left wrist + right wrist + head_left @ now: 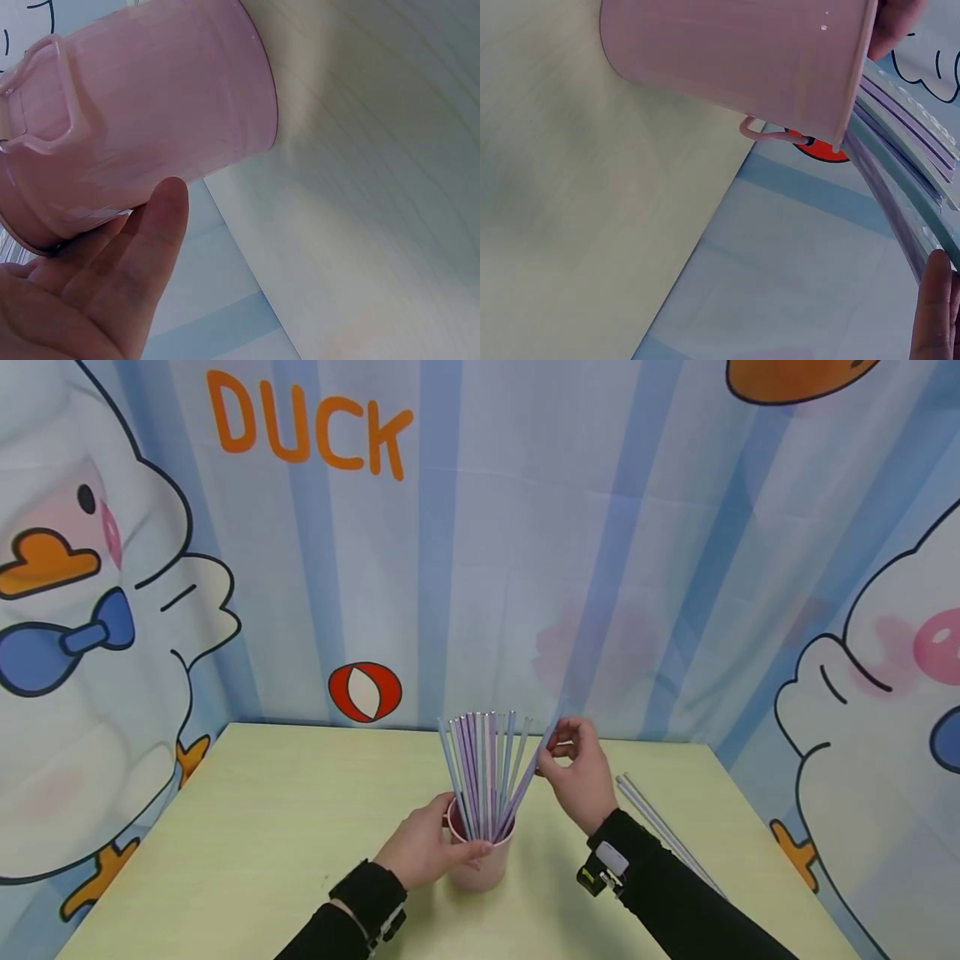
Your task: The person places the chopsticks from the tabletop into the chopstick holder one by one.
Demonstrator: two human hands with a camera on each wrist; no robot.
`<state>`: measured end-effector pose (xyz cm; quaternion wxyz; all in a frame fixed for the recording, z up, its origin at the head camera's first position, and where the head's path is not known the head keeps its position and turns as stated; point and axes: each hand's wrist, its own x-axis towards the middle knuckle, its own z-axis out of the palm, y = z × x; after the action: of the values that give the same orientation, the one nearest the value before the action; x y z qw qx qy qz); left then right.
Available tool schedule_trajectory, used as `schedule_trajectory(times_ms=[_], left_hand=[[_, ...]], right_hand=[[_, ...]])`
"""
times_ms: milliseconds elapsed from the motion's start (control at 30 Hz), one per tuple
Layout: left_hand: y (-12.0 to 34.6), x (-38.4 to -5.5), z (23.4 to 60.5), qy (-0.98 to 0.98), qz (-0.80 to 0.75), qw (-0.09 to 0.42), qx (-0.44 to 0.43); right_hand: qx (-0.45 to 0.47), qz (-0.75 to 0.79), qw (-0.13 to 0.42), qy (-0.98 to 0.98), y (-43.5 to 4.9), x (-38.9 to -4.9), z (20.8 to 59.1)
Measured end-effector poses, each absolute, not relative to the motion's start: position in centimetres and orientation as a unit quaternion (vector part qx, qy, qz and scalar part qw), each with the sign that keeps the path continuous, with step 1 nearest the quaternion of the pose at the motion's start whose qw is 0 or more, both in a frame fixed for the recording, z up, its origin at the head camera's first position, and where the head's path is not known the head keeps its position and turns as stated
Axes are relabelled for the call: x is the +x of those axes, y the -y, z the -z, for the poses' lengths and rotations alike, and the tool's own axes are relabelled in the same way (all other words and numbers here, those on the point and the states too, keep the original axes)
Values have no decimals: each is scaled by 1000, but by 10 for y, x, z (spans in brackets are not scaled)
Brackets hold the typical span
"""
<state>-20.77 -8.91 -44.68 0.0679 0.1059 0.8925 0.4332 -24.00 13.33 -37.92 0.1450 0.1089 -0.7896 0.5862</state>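
Observation:
A pink pail [480,868] with small side handles stands on the table, holding many thin straws [480,768] in lilac, pale blue and clear. My left hand [427,843] grips the pail at its rim, thumb across the near side and fingers on the left. In the left wrist view its fingers [154,255] lie along the pail's wall. My right hand [577,768] pinches a lilac straw [528,777] that leans out to the right, its lower end inside the pail. The right wrist view shows a fingertip [935,277] against the leaning straws.
A few more straws [667,831] lie on the pale yellow table [300,810], right of the pail and partly behind my right sleeve. A blue-striped curtain [495,568] with duck pictures hangs close behind the table's back edge and along both sides.

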Motion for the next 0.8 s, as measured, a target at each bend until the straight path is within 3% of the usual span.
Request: schedule_trajectory(times_ms=[533,800], left_hand=[[89,-208,448,-892,-434,60,111],[90,-207,449,-895,-427,55,118]], right_hand=[[94,-543,139,823,-123,-223,396],[97,-547,130,821,-127,-231,417]])
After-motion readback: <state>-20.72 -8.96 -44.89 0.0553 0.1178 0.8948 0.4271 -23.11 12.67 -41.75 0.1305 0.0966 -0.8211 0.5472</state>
